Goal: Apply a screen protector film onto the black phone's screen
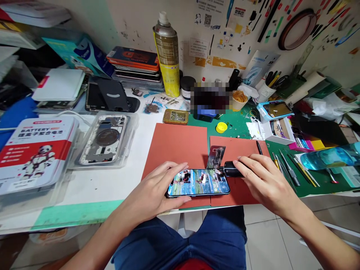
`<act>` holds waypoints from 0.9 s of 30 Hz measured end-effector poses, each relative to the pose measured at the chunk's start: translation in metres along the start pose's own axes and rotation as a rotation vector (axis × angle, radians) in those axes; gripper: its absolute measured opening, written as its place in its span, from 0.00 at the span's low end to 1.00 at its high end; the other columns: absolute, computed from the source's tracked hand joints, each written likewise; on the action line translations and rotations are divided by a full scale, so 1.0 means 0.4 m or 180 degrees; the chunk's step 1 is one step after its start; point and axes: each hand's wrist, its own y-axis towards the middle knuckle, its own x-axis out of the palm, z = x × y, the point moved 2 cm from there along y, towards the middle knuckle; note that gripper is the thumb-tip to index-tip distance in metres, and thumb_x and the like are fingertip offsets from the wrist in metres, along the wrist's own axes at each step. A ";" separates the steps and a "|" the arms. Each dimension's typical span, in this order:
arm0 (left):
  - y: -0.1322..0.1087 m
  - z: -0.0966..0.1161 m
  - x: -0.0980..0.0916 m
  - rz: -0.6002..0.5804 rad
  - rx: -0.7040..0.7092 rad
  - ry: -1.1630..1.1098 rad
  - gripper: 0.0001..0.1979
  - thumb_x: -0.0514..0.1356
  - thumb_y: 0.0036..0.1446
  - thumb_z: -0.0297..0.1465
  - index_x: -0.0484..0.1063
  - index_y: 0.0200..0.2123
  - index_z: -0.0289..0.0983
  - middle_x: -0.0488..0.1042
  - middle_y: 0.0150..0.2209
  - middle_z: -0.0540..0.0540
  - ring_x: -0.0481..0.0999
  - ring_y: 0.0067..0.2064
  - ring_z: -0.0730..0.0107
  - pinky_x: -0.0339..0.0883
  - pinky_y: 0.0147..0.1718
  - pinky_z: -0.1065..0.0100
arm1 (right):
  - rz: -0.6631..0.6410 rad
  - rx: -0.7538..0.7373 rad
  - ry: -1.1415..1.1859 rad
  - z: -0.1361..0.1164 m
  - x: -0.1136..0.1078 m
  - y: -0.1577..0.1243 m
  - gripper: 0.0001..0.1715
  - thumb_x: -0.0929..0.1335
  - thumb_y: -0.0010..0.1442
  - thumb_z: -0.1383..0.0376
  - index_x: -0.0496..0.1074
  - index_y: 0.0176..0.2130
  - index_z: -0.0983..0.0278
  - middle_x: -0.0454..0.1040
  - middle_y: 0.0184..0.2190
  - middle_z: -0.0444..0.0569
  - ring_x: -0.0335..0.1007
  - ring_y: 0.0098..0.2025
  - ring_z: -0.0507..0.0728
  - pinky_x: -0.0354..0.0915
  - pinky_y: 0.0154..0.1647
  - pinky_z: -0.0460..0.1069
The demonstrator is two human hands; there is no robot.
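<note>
A smartphone [199, 183] lies on the orange mat near the table's front edge, its lit screen facing up with several pictures on it. My left hand [157, 187] grips its left end, thumb along the near side and fingers on the far side. In my right hand [264, 180] is a tool with a thick black handle [232, 169], pointing left at the phone's far right corner; its tip is hard to make out. A thin, shiny card with cut-outs [216, 156] stands upright at the phone's far long edge. Whether it sits in the seam I cannot tell.
Left of the mat [180, 140] are an opened phone housing in a clear case [105, 138] and battery boxes [39, 150]. A spray can [168, 56], a small tin [176, 116] and a yellow pot [221, 127] stand behind. Tweezers and slim tools [289, 168] lie at the right.
</note>
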 end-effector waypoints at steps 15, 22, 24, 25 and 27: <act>-0.020 0.010 0.008 0.0024 0.0345 0.0240 0.37 0.63 0.71 0.44 0.55 0.77 0.44 0.75 0.62 0.36 0.77 0.62 0.49 0.79 0.55 0.55 | 0.1347 0.2414 0.1989 0.273 0.072 0.115 0.26 0.78 0.58 0.48 0.75 0.48 0.60 0.82 0.45 0.50 0.80 0.45 0.62 0.77 0.50 0.59; -0.024 0.008 0.017 -0.0042 0.0398 0.0352 0.37 0.62 0.72 0.45 0.53 0.78 0.43 0.74 0.66 0.36 0.74 0.65 0.49 0.77 0.60 0.51 | 0.1042 0.2963 0.1469 0.406 0.196 0.238 0.27 0.78 0.54 0.51 0.76 0.47 0.64 0.82 0.40 0.52 0.78 0.41 0.62 0.75 0.49 0.59; -0.026 0.007 0.017 -0.0066 0.0387 0.0392 0.38 0.62 0.72 0.45 0.53 0.78 0.43 0.73 0.67 0.36 0.73 0.66 0.49 0.77 0.60 0.51 | 0.0924 0.3096 0.1229 0.386 0.177 0.208 0.30 0.78 0.54 0.55 0.76 0.52 0.66 0.83 0.45 0.58 0.80 0.44 0.66 0.74 0.51 0.62; -0.026 0.006 0.016 -0.0079 0.0381 0.0418 0.38 0.62 0.72 0.45 0.53 0.77 0.43 0.73 0.67 0.36 0.73 0.66 0.49 0.77 0.60 0.50 | 0.0948 0.3098 0.1006 0.362 0.156 0.183 0.31 0.78 0.55 0.57 0.76 0.55 0.66 0.83 0.47 0.60 0.80 0.45 0.68 0.74 0.52 0.65; -0.027 0.008 0.016 -0.0098 0.0370 0.0483 0.38 0.62 0.72 0.46 0.53 0.77 0.42 0.73 0.67 0.36 0.74 0.66 0.49 0.77 0.60 0.50 | 0.1082 0.2811 0.0469 0.286 0.106 0.124 0.26 0.73 0.61 0.60 0.76 0.57 0.65 0.82 0.52 0.62 0.81 0.46 0.69 0.72 0.56 0.68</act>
